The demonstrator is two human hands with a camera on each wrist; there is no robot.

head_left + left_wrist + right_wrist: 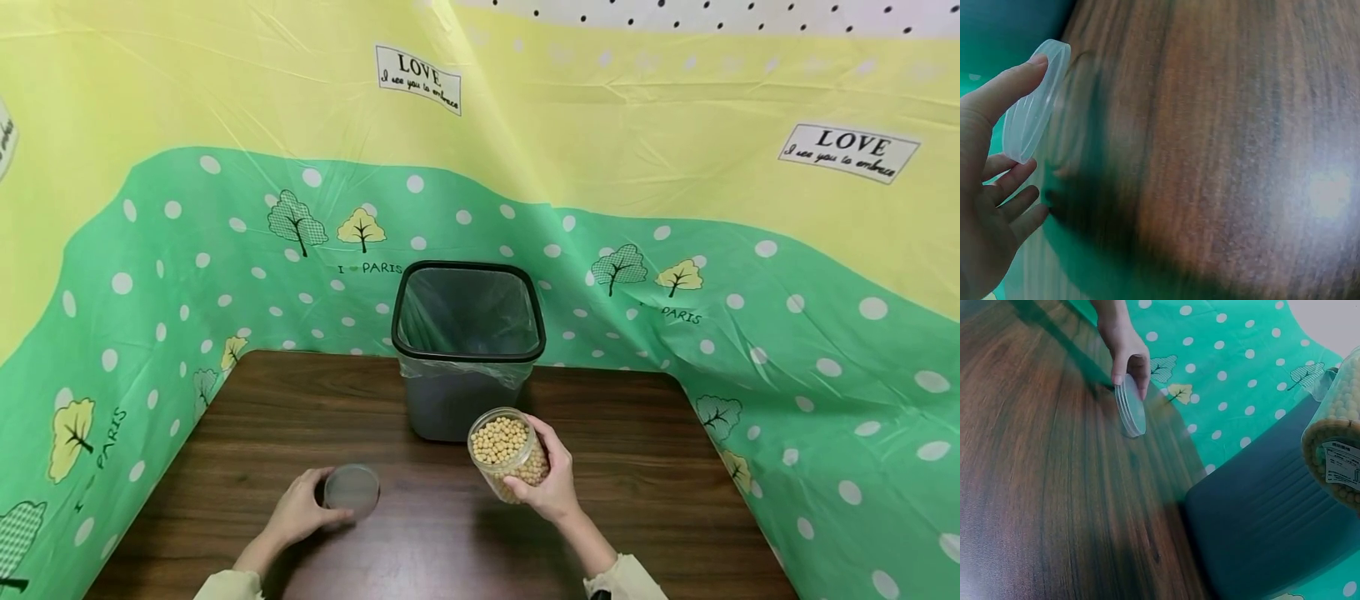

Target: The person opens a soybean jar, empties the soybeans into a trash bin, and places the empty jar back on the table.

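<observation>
left hand (302, 505): lid (352, 492), right hand (557, 483): labelled jar (508, 457), curtain (615, 150) ("love")

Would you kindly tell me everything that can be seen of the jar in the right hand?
The jar is transparent and rounded, of glass or plastic; I cannot tell which. Its mouth is uncovered, and small, round, beige beans fill it nearly to the rim. The base carries a white printed label, too small to read. The right hand grips its side, holding it raised above the table, on the near side of the bin. It looks slightly tilted.
</observation>
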